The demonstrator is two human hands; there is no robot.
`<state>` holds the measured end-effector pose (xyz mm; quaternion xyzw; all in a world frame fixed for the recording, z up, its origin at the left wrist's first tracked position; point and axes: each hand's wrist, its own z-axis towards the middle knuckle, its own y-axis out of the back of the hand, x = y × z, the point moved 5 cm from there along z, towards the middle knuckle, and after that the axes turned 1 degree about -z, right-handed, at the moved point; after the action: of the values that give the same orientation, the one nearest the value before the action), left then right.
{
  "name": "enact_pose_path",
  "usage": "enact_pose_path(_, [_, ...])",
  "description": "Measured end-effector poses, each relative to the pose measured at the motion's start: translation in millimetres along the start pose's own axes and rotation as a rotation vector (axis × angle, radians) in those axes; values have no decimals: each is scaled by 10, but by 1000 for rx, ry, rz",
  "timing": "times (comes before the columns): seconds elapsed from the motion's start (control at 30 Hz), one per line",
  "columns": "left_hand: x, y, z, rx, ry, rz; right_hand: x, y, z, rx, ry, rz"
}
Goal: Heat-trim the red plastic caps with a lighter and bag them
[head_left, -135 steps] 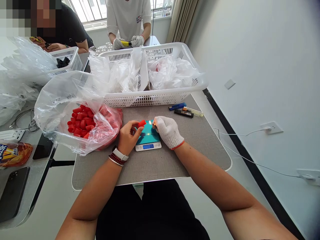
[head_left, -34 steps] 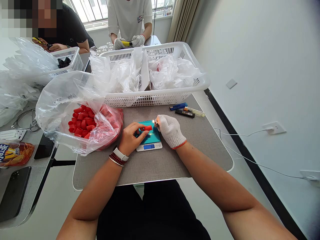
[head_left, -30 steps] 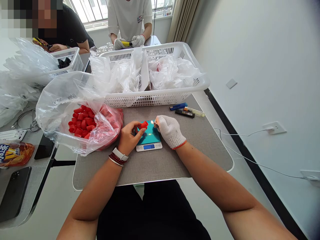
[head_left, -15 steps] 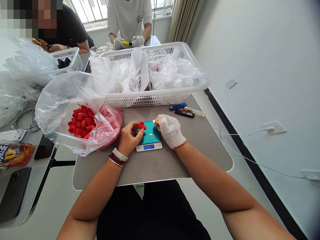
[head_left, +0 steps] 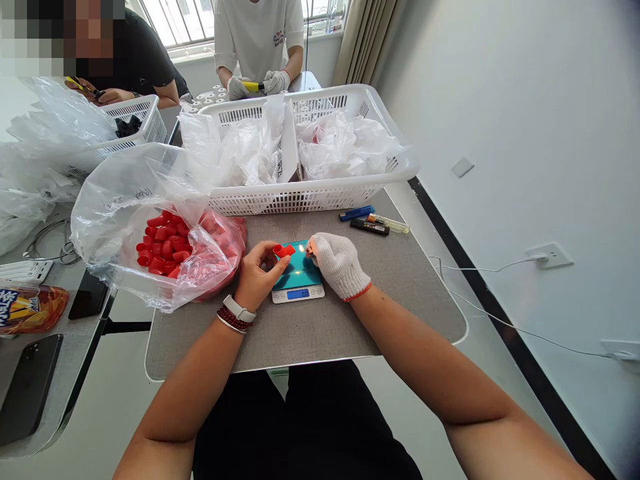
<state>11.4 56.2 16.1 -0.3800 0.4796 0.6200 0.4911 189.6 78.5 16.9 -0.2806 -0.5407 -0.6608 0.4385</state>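
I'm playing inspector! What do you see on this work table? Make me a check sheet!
Surface: gray mat on a table.
Job's things: red cap beside a small flame from a lighter, both above a scale.
Clutter: bag of red caps, white basket, blue lighter, black lighter, phone.
Hands: bare left hand pinches the cap; gloved right hand holds the lighter.
Cables: white cable runs to a wall socket.
Surroundings: window, co-worker's gloved hands.
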Motion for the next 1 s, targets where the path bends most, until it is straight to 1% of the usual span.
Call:
enact_pose_path(0.1, [-6,3,10,8,-53,41,1,14,12,-20,-3,-25])
enact_pose_path(0.2, [-29,-4,12,28,-105,30,-2,38,31,-56,-20,-105])
enact_pose_path(0.33, [-39,7,9,18,-108,14,-9,46,41,-50,-47,-179])
enact_pose_path(0.43, [-21,32,10,-26,-84,45,-16,32,32,-15,-52,-155])
enact_pose_path(0.5, [-18,32,9,-32,-85,87,-19,20,26,3,-44,-124])
enact_pose_path(0.63, [-60,-14,-9,33,-139,170,-28,9,28,-8,-35,-67])
enact_pose_path(0.73, [-87,-32,-20,63,-157,180,-32,26,36,-46,-47,-99])
enact_pose_path(0.87, [-82,1,-8,20,-140,154,-25,34,32,-45,-44,-158])
enact_pose_path(1.0, [-60,20,3,1,-106,163,-33,9,22,10,-56,-81])
